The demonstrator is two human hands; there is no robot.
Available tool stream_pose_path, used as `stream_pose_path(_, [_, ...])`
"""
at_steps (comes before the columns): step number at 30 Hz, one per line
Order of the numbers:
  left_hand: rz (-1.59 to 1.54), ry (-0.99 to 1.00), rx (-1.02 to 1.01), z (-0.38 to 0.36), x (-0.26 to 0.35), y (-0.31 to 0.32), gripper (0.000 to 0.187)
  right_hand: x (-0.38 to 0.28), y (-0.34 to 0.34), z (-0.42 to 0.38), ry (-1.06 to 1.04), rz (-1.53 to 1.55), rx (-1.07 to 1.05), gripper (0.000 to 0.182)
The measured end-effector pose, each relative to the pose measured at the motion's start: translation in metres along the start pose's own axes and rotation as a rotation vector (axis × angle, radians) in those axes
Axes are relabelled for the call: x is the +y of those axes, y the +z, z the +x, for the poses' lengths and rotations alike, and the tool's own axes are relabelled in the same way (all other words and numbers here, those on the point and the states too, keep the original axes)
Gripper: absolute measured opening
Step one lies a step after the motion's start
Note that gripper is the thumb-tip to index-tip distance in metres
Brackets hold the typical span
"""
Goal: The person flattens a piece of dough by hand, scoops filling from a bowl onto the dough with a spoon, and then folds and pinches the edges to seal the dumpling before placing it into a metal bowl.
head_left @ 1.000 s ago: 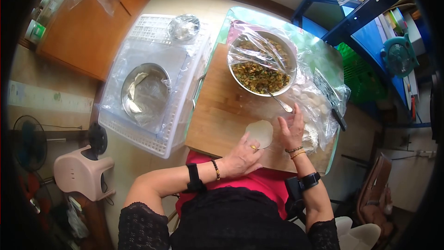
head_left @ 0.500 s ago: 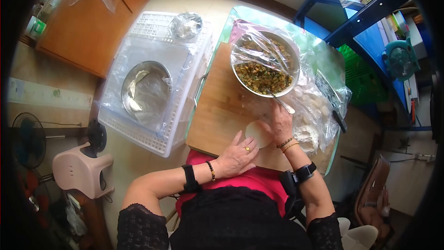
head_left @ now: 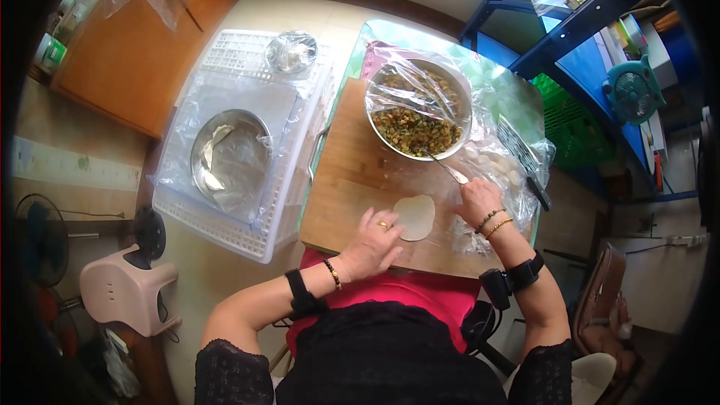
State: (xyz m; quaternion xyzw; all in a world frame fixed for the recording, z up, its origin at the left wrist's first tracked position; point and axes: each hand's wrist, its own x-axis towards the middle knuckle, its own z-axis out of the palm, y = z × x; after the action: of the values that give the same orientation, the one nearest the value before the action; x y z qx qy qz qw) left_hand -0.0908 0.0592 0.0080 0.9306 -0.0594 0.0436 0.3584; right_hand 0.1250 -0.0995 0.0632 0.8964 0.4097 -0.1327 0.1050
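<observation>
A round, flat dough wrapper (head_left: 415, 219) lies on the wooden board (head_left: 345, 172) near its front edge. My left hand (head_left: 370, 241) rests at the wrapper's left side, fingers spread and holding nothing, fingertips right by its rim. Over on the right, my right hand (head_left: 481, 202) is on the crumpled clear plastic by the flour, thumb held apart from the fingers. Its knuckles are close to the end of a metal spoon (head_left: 452, 173). The spoon stands in a bowl of chopped filling (head_left: 412, 131), partly covered with plastic film.
Pale dough pieces (head_left: 501, 167) show under plastic at the right, beside a black-handled slotted tool (head_left: 537, 193). To the left, a steel bowl (head_left: 196, 154) with folded dough sits on a plastic-covered white crate (head_left: 259, 251). A pink stool (head_left: 124, 292) stands on the floor.
My right hand has moved right, away from the wrapper, to the plastic and flour. My left hand has drawn slightly left, off the wrapper's edge. The view has shifted a little.
</observation>
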Motion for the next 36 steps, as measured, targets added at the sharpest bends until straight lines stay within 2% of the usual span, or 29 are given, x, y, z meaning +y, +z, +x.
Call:
stream_pose_path(3, [0.005,-0.029,0.040,-0.002,-0.005,-0.002,0.048,-0.006,0.000,0.008,-0.039,-0.105,-0.040,0.026])
stream_pose_path(5, [0.040,0.059,-0.023,0.001,0.002,0.000,0.053,-0.008,-0.001,0.009,-0.067,-0.147,-0.056,0.025])
stream_pose_path(8, [0.048,0.100,-0.029,0.009,0.018,0.013,0.059,-0.005,0.000,0.008,-0.062,-0.180,-0.073,0.031])
stream_pose_path(10, [0.054,0.092,-0.027,0.016,0.018,0.022,0.062,0.009,-0.002,0.000,-0.076,-0.019,-0.116,0.044])
stream_pose_path(11, [0.075,0.080,-0.043,0.020,0.014,0.025,0.062,0.013,-0.001,-0.007,-0.070,-0.020,-0.121,0.044])
stream_pose_path(13, [0.091,0.090,-0.116,0.028,0.012,0.021,0.060,0.019,0.002,-0.023,-0.001,0.369,0.072,0.058])
stream_pose_path(14, [0.089,0.093,-0.120,0.031,0.010,0.020,0.060,0.021,0.006,-0.029,0.003,0.372,0.071,0.058])
stream_pose_path(16, [0.117,0.309,-0.226,0.033,0.008,0.019,0.056,0.023,0.018,-0.040,-0.072,0.591,0.162,0.069])
stream_pose_path(17, [0.119,0.314,-0.232,0.033,0.010,0.018,0.056,0.022,0.028,-0.044,-0.113,0.621,0.179,0.075])
stream_pose_path(18, [0.115,0.333,-0.165,0.032,0.015,0.016,0.053,0.017,0.027,-0.049,-0.107,0.624,0.182,0.075])
stream_pose_path(19, [0.109,0.348,-0.100,0.029,0.019,0.016,0.050,0.007,0.023,-0.054,-0.190,0.591,0.242,0.075])
stream_pose_path(20, [0.110,0.347,-0.105,0.024,0.022,0.018,0.050,-0.004,0.022,-0.058,-0.274,0.559,0.301,0.076])
stream_pose_path(24, [0.100,0.278,-0.246,0.011,0.026,0.017,0.046,-0.036,0.046,-0.067,-0.357,0.432,0.268,0.075])
stream_pose_path(26, [0.083,0.280,-0.254,0.008,0.024,0.017,0.046,-0.044,0.066,-0.062,-0.337,0.411,0.290,0.074])
stream_pose_path(28, [0.068,0.257,-0.268,0.005,0.024,0.019,0.046,-0.044,0.072,-0.053,-0.180,0.337,0.424,0.075])
stream_pose_path(30, [0.064,0.249,-0.270,0.006,0.024,0.018,0.047,-0.034,0.077,-0.037,-0.142,0.345,0.454,0.081])
stream_pose_path(34, [0.058,0.266,-0.222,0.008,0.023,0.015,0.048,-0.018,0.083,-0.019,-0.017,0.444,0.525,0.080])
stream_pose_path(36, [0.012,0.265,-0.188,0.006,0.022,0.016,0.049,-0.013,0.085,-0.016,0.113,0.700,0.511,0.078])
